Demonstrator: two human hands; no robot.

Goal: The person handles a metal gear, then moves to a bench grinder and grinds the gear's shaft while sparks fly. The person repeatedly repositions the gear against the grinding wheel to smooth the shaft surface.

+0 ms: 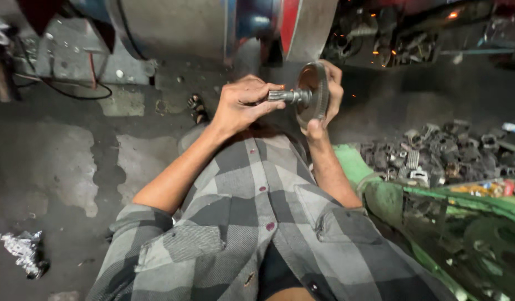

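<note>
Above a dark, stained concrete floor [57, 167], the left hand [241, 106] pinches the shaft and the right hand [330, 95] grips the gear [313, 92], near the grinding machine [213, 25]; a pile of metal parts [441, 153] lies to the right.

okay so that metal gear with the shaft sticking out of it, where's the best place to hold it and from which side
Probably as shown now: grip the gear in two places. The left hand pinches the ridged shaft from its free end, which sticks out sideways and gives a narrow handle. The right hand cups the toothed disc from behind, fingers wrapped over the rim, since the flat back face offers a broad, steady hold.
</note>
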